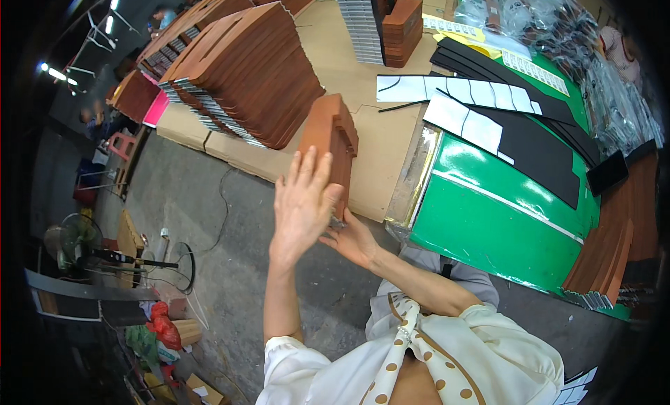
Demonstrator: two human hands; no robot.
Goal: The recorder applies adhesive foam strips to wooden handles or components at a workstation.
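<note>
A small stack of brown leather-look covers (326, 140) stands at the table's near edge, its front end toward me. My left hand (303, 202) lies against its upper left side, fingers stretched out and flat. Low at the near end, my right hand (356, 241) holds the stack, with thumb up along it and fingers partly under it. Just to the left is a much taller stack of like brown covers (251, 77), with silvery edges showing on its left side.
A green mat (488, 209) to the right bears black strips (537, 140) and white sheets (464, 122). More brown pieces (600, 258) lie at its right edge. Clear plastic bags (530, 21) pile up at the far right. A fan (185, 265) stands on the floor at left.
</note>
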